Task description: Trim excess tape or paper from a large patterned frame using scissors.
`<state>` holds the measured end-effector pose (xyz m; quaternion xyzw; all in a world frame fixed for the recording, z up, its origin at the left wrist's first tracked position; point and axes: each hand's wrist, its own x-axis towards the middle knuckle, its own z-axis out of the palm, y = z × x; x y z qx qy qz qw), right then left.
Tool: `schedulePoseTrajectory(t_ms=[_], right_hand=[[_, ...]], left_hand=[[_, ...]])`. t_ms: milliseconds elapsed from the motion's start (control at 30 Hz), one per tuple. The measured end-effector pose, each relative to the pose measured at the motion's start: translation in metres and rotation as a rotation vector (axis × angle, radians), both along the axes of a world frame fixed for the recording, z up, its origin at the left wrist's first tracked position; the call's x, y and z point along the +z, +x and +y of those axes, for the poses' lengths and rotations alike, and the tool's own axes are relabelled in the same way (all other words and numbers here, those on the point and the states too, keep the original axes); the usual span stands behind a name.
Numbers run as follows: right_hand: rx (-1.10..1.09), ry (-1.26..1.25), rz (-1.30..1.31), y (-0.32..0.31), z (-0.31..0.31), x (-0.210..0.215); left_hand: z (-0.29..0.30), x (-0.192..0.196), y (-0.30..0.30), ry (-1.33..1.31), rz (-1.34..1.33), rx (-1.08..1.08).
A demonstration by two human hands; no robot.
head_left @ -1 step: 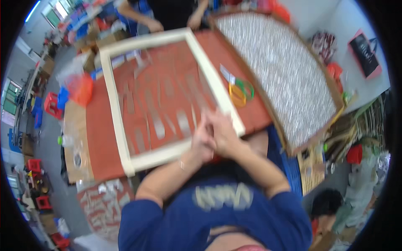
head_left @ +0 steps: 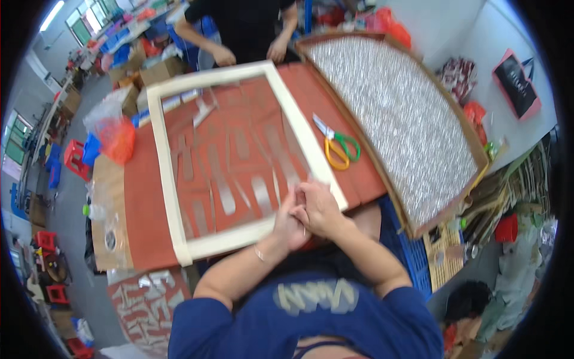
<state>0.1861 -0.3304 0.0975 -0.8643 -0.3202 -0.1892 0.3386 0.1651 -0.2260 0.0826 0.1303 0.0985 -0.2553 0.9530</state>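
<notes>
The left hand [head_left: 289,226] and right hand [head_left: 321,208] press together by the near-right corner of a cream rectangular frame [head_left: 168,179]; whether they pinch anything, I cannot tell. The frame lies on a reddish-brown surface [head_left: 143,221], long axis pointing away, leaning left. Beyond stands a person [head_left: 245,30] in black.

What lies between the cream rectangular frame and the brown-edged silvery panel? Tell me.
Silver-bladed, yellow-and-green-handled scissors lie there on the russet surface, in the head view.
</notes>
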Motion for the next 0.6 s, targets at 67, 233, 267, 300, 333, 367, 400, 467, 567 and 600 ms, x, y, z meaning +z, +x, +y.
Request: schedulePoseTrajectory(t_ms=[67,233,267,300,333,367,400,467,567,600], right_hand=[[-0.028,0.085,0.133,0.001,-0.004,0.003],[-0.057,0.193,0.158,0.004,-0.007,-0.014],[-0.127,0.312,0.189,0.004,-0.008,-0.017],[-0.141,0.315,0.199,0.003,-0.007,-0.018],[-0.127,0.317,0.194,0.003,-0.006,-0.017],[-0.105,0.576,0.299,0.004,-0.005,-0.016],[-0.087,0.837,0.405,0.007,-0.005,-0.013],[-0.122,1.096,0.557,0.006,-0.011,-0.002],[-0.210,0.948,0.491,0.005,-0.028,-0.006],[-0.139,0.748,0.347,0.006,-0.034,-0.008]], left_hand=[[-0.003,0.018,-0.009,0.083,-0.099,-0.006],[-0.002,0.038,-0.012,0.160,-0.125,-0.120],[-0.004,0.043,-0.012,0.212,-0.160,-0.174],[-0.002,0.038,-0.009,0.261,-0.163,-0.218],[-0.001,0.034,-0.008,0.265,-0.168,-0.205],[0.000,0.031,-0.007,0.255,-0.198,-0.235],[-0.001,0.031,-0.004,0.247,-0.228,-0.274],[-0.006,0.030,-0.003,0.170,-0.203,-0.302],[-0.018,0.030,-0.009,0.124,-0.064,-0.286],[-0.017,0.032,-0.010,0.128,-0.071,-0.283]])
